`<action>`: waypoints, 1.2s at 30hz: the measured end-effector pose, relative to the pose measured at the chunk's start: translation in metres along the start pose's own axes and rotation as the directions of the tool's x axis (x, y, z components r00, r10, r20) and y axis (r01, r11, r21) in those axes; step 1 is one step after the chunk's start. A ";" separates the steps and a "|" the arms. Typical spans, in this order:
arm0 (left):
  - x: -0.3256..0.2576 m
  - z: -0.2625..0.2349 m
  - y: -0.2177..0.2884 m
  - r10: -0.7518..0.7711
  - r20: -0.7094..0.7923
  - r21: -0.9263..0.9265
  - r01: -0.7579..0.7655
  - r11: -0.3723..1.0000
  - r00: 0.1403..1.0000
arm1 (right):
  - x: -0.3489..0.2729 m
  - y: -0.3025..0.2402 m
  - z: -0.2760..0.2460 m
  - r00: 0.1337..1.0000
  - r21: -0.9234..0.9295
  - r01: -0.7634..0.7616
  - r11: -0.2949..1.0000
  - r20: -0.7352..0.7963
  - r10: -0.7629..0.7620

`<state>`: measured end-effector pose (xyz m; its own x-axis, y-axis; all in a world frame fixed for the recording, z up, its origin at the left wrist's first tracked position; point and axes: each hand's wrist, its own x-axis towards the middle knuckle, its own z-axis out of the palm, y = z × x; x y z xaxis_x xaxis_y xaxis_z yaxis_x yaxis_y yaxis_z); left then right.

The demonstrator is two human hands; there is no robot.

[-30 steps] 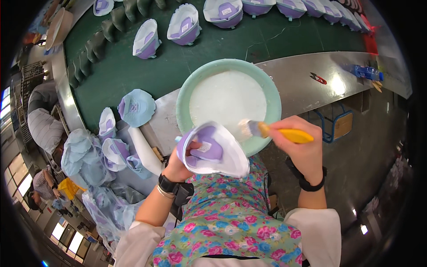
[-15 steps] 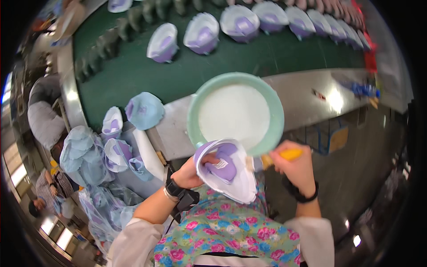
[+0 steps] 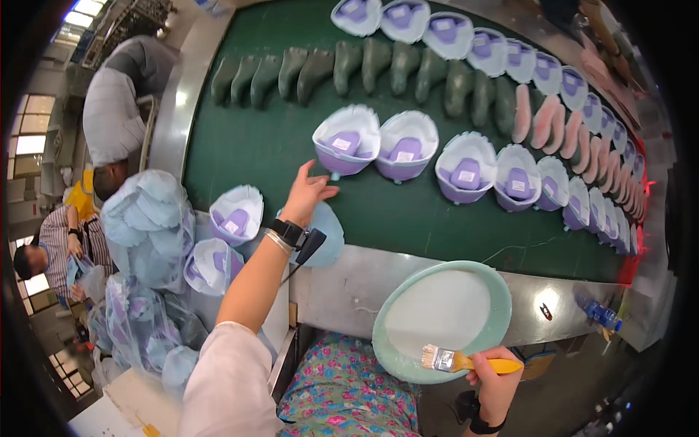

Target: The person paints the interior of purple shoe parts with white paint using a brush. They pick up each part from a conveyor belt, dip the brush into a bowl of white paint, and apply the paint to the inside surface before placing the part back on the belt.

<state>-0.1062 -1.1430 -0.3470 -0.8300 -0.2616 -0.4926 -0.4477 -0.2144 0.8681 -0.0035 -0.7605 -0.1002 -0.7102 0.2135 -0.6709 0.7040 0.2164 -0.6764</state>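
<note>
My left hand [image 3: 309, 191] reaches out over the green work surface, empty, its fingers apart. Just beyond its fingertips stands a purple-and-white shoe upper [image 3: 344, 164], with another upper [image 3: 405, 166] close on its right. In my right hand [image 3: 495, 382] is a paintbrush [image 3: 486, 363] with a yellow handle. Its pale bristles point left, over the near part of a light green basin [image 3: 502, 291] that holds white liquid [image 3: 437, 309]. Under my left wrist lies a light blue fabric piece [image 3: 328, 237], partly hidden by the wrist.
Rows of dark green foot-shaped lasts [image 3: 314, 73], pink ones [image 3: 547, 120] and more uppers [image 3: 466, 169] fill the far side. Two uppers [image 3: 237, 216] and bagged blue pieces [image 3: 145, 226] lie left. A blue bottle [image 3: 603, 315] rests right. Two people are at the left.
My left hand has let go of the shoe upper and moved out over the green surface. My right hand has lowered the paintbrush over the basin's near side. The view has shifted.
</note>
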 end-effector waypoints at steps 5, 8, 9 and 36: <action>-0.051 -0.031 0.008 0.197 0.155 0.945 -0.203 0.257 0.968 | 0.012 -0.008 0.021 0.962 -0.167 0.266 0.949 0.109 -0.251; -0.048 -0.062 -0.012 0.024 0.149 0.889 -0.144 0.435 0.989 | 0.009 -0.005 0.046 0.947 -0.043 0.308 0.950 0.114 -0.301; -0.045 -0.074 -0.018 0.096 0.090 0.813 -0.129 0.568 0.991 | 0.008 -0.007 0.055 0.956 0.042 0.278 0.960 0.086 -0.281; -0.306 0.047 0.067 0.235 0.594 -0.023 -0.276 0.961 0.769 | -0.074 -0.002 0.040 0.511 -0.185 0.799 0.572 0.709 -0.485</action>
<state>0.1022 -1.0330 -0.1350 -0.9413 0.3079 -0.1387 -0.1935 -0.1553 0.9687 0.0474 -0.8144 -0.0614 -0.7043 -0.6716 -0.2302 -0.1655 0.4706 -0.8667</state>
